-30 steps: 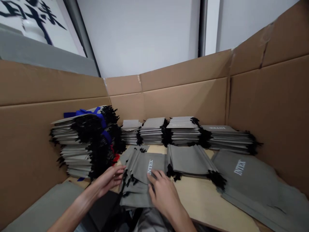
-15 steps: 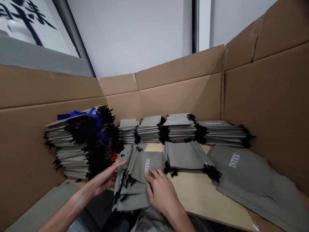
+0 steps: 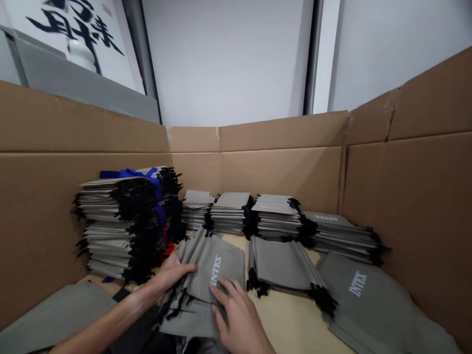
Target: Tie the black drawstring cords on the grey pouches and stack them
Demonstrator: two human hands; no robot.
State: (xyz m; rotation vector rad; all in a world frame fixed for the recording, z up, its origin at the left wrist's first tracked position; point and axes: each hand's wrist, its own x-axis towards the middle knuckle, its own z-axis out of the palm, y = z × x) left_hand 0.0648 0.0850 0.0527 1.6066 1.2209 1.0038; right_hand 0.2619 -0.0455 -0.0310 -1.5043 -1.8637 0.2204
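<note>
A loose pile of grey drawstring bags (image 3: 230, 258) with black cord ends lies in front of me, its top bag printed INTEX in white. My left hand (image 3: 173, 273) grips the left edge of the pile, thumb on top and fingers underneath, partly hidden. On the top bag, near the print, rests my right hand (image 3: 236, 312), its fingers stretched out and slightly apart. Right of it sits another stack of grey bags (image 3: 282, 263) with black cords.
Neat stacks of bags (image 3: 230, 211) line the back cardboard wall (image 3: 280, 169). A tall pile (image 3: 110, 231) tied with blue ribbon stands left. Large INTEX pieces (image 3: 379, 300) lie right on the pale board (image 3: 285, 319). Grey fabric (image 3: 55, 314) lies front left.
My left hand has slid further onto the pile, its thumb now on the top bag. The bags under my hands have shifted a little. The view has tilted upward.
</note>
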